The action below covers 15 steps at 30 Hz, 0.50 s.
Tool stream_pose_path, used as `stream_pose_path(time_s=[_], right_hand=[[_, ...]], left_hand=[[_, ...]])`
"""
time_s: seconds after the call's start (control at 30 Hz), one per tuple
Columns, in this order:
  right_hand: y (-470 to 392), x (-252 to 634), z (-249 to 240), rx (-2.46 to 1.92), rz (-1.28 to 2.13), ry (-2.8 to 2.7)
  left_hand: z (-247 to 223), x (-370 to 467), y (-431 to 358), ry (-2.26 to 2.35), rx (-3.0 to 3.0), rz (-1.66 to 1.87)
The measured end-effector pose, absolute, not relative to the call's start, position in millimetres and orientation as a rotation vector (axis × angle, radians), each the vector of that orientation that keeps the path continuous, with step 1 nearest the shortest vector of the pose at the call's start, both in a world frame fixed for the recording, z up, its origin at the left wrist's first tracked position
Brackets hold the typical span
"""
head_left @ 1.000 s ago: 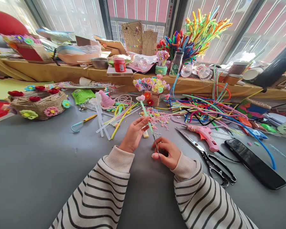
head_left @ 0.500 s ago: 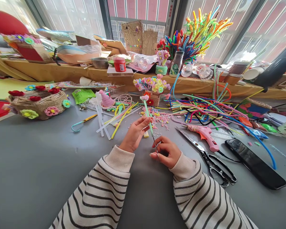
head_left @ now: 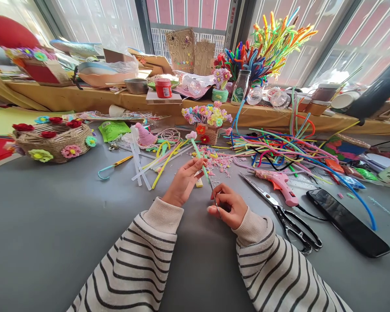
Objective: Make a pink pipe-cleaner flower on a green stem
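Note:
My left hand (head_left: pixel 184 180) pinches the green stem of a craft flower (head_left: pixel 198 152) between thumb and fingers. Its pale pink head leans up and to the left, above the table. In my right hand (head_left: pixel 230 207) is a thin dark metal tool (head_left: pixel 211 187), gripped between thumb and curled fingers, its tip at the lower end of the stem. Most of the tool is hidden by the fingers, so its exact kind is unclear. Pink and yellow fluffy scraps (head_left: pixel 219 161) lie behind my hands.
To the right lie large black-handled scissors (head_left: pixel 276 203), a pink glue gun (head_left: pixel 281 184) and a phone (head_left: pixel 347 223). Loose pipe cleaners (head_left: pixel 276 149) spread behind them. Glue sticks (head_left: pixel 136 162) lie left of my hands, and a flowered woven basket (head_left: pixel 55 145) stands farther left.
The flower's head has tipped slightly to the left. My right hand has shifted a little to the right with the tool; my left hand keeps its hold on the stem.

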State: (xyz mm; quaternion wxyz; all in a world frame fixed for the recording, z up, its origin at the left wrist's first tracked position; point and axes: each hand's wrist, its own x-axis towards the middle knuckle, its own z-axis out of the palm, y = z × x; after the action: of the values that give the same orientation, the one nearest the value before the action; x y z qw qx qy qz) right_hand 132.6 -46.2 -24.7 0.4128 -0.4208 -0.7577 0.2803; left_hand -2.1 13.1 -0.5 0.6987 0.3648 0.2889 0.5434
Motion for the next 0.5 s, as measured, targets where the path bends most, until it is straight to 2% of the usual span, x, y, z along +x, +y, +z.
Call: stream_pose_path(time_s=[0.2,0.5], right_hand=[[-45.8,132.1,-25.4,-1.035,0.729,-1.945],[-44.7,132.2,-24.5,-0.979,0.599,-1.939]], left_hand=[[0.8,-0.5,10.3,0.603,0.868,1.103],[-2.9,-1.6,12.6,0.619,0.932,1.148]])
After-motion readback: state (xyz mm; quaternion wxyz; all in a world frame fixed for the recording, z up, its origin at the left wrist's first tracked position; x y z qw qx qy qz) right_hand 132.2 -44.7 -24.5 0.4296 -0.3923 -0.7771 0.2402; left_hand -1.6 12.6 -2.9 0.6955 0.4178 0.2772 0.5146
